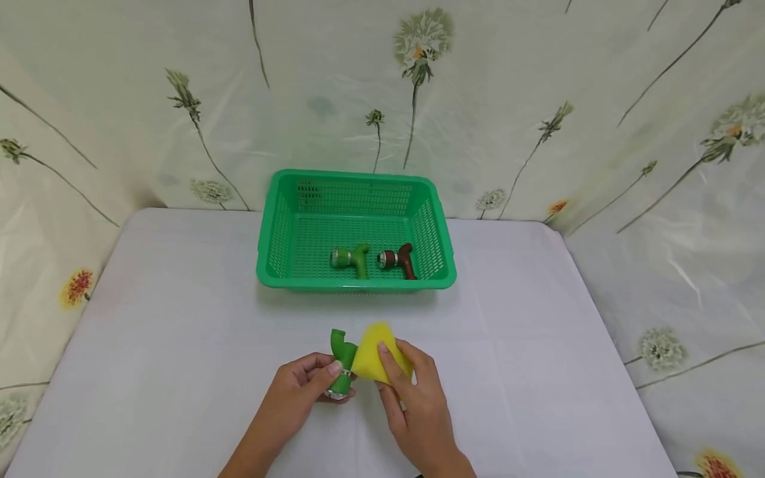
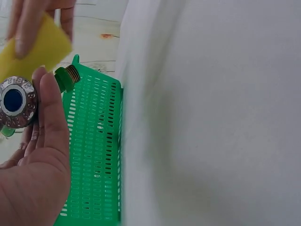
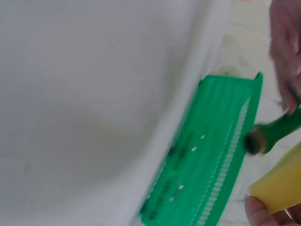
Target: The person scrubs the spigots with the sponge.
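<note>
My left hand [image 1: 297, 386] grips a green tap [image 1: 343, 350] by its ribbed collar, above the table in front of the basket. The tap's round silver nozzle [image 2: 29, 109] faces the left wrist camera, and its threaded end [image 2: 73, 74] points away toward the basket. My right hand [image 1: 421, 406] holds a yellow sponge [image 1: 373, 355], pinched and bent between thumb and fingers. In the head view the sponge touches the tap's right side. The right wrist view catches only part of the sponge [image 3: 277, 183] and the tap, both blurred.
Behind the hands stands a green plastic basket [image 1: 358, 284] with slotted walls. Inside it lie another green tap [image 1: 358, 257] and a dark red tap [image 1: 404, 259]. A white cloth [image 1: 526, 358] covers the table, and flower-patterned sheeting [image 1: 335, 86] hangs around it.
</note>
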Demonstrator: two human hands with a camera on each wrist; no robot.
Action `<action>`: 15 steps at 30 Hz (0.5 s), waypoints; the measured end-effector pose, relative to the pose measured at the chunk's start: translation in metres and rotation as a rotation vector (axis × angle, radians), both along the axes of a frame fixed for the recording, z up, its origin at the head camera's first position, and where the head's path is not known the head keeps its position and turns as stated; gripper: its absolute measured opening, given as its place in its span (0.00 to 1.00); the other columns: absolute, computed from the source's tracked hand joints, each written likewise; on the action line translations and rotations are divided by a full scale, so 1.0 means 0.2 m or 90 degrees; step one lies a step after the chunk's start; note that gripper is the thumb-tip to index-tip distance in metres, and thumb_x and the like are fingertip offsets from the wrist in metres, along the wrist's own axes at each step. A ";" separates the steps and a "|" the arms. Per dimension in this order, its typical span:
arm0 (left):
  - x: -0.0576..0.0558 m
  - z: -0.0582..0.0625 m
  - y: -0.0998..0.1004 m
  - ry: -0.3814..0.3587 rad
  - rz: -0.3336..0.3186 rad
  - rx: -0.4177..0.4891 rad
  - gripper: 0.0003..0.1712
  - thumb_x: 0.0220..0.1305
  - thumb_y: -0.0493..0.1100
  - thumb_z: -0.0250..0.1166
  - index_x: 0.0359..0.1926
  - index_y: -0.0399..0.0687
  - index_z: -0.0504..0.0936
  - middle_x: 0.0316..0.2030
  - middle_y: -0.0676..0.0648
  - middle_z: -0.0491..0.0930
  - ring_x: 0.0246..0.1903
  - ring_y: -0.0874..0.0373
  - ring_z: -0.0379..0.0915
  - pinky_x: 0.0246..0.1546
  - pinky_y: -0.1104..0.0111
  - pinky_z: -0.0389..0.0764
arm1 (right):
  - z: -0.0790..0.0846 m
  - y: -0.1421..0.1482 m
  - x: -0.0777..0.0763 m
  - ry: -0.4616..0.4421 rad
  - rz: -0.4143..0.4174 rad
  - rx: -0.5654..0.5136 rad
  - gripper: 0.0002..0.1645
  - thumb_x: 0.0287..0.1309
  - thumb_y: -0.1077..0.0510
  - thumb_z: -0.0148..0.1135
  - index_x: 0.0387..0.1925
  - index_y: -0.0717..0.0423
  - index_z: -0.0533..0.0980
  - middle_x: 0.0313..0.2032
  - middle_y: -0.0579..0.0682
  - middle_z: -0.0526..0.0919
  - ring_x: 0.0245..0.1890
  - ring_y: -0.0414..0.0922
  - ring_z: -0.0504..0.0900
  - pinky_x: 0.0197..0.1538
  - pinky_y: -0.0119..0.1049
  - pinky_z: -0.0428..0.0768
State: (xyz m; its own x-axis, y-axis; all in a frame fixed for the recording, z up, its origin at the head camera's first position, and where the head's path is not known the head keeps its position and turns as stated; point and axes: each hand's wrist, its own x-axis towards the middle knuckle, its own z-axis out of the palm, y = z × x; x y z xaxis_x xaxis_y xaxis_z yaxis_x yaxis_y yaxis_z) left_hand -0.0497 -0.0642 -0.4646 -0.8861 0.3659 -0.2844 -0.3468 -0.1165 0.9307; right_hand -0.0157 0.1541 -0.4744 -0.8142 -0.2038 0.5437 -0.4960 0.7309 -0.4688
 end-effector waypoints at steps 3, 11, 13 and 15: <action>0.00 0.00 0.01 0.010 -0.007 -0.009 0.22 0.77 0.45 0.63 0.57 0.28 0.80 0.44 0.37 0.88 0.40 0.48 0.87 0.46 0.63 0.87 | 0.01 -0.04 0.02 0.019 0.034 -0.001 0.28 0.82 0.45 0.50 0.72 0.53 0.74 0.65 0.59 0.73 0.61 0.55 0.75 0.71 0.27 0.66; -0.03 0.01 -0.03 0.018 0.005 -0.037 0.23 0.76 0.50 0.65 0.55 0.32 0.82 0.41 0.39 0.89 0.41 0.44 0.88 0.46 0.64 0.87 | -0.03 0.00 -0.01 0.023 0.006 0.026 0.27 0.82 0.45 0.49 0.71 0.52 0.76 0.64 0.59 0.75 0.60 0.56 0.76 0.69 0.28 0.69; -0.04 0.03 -0.03 0.021 0.007 -0.034 0.22 0.76 0.49 0.65 0.55 0.32 0.82 0.41 0.38 0.89 0.42 0.44 0.88 0.47 0.65 0.86 | -0.04 0.01 -0.02 0.015 -0.007 0.027 0.27 0.81 0.44 0.50 0.71 0.51 0.76 0.64 0.58 0.75 0.60 0.56 0.76 0.69 0.27 0.69; -0.04 0.04 -0.04 0.025 0.007 -0.027 0.22 0.76 0.49 0.65 0.56 0.32 0.81 0.43 0.38 0.89 0.43 0.45 0.89 0.48 0.66 0.86 | -0.04 0.02 -0.03 0.004 -0.017 0.023 0.27 0.81 0.44 0.51 0.71 0.50 0.75 0.64 0.58 0.75 0.61 0.55 0.76 0.70 0.26 0.67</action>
State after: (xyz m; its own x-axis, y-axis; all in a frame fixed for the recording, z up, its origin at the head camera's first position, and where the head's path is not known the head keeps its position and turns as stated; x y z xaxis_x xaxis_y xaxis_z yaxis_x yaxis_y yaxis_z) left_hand -0.0581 -0.0713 -0.4568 -0.9008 0.3441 -0.2647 -0.3091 -0.0800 0.9477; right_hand -0.0217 0.1580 -0.4828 -0.8157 -0.2023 0.5419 -0.4796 0.7603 -0.4381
